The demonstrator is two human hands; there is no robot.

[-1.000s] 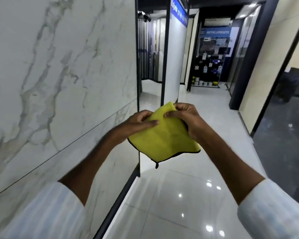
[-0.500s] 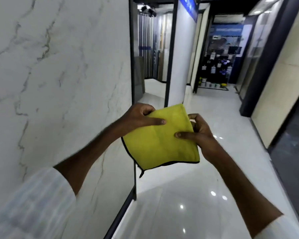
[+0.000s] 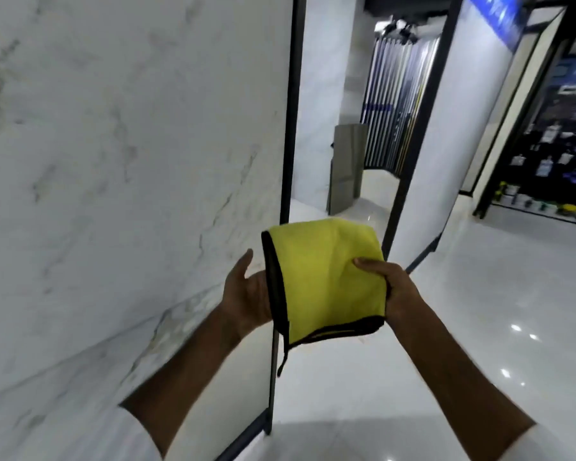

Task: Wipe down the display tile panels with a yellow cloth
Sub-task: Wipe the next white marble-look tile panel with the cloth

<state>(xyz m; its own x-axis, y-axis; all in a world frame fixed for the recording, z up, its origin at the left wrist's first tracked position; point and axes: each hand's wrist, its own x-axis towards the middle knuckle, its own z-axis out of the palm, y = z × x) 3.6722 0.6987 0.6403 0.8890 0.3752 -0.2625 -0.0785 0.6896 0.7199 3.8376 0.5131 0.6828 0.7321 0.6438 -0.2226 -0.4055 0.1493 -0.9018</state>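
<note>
A folded yellow cloth (image 3: 326, 277) with a black hem hangs in front of me at chest height. My right hand (image 3: 394, 287) pinches its right edge, thumb on the front face. My left hand (image 3: 246, 291) is behind the cloth's left edge with the palm up and thumb spread; the fingers are hidden by the cloth. A large white marble tile panel (image 3: 130, 161) in a black frame fills the left side, close to my left arm. A second white panel (image 3: 436, 154) stands further ahead.
A glossy white tiled floor (image 3: 479, 327) runs ahead and to the right. A grey slab (image 3: 346, 168) leans behind the near panel. A dark shelf with small products (image 3: 552, 168) stands at the far right end of the aisle.
The view has swung left toward the marble panel. My left thumb has come off the cloth's front and that hand now sits behind its left edge. My right hand still holds the cloth.
</note>
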